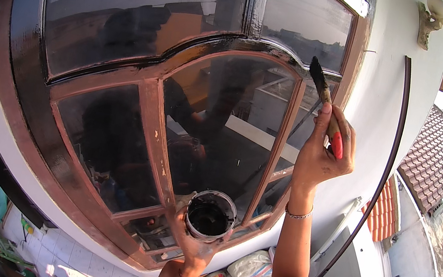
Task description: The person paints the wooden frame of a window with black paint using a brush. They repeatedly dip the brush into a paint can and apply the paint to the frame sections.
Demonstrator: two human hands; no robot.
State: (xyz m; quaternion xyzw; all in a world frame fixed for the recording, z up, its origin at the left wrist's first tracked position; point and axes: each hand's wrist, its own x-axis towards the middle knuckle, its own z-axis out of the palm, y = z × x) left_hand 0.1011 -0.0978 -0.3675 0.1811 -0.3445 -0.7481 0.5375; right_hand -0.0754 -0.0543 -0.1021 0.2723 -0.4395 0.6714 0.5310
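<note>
A paintbrush [323,99] is gripped in the right hand [323,154] with its dark bristles at the arched wooden window frame [152,101], while a tin of dark paint [210,216], clasped in the left hand [194,247], is best kept level and near.

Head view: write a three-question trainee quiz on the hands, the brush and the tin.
1. True or false: the right hand holds the paintbrush with its bristles pointing up toward the window frame.
2. What does the left hand hold? A) a rag B) a round paint tin C) a scraper
3. Fill in: the paint in the tin looks ____ in colour.

Key: 1 true; 2 B; 3 dark, near black.
</note>
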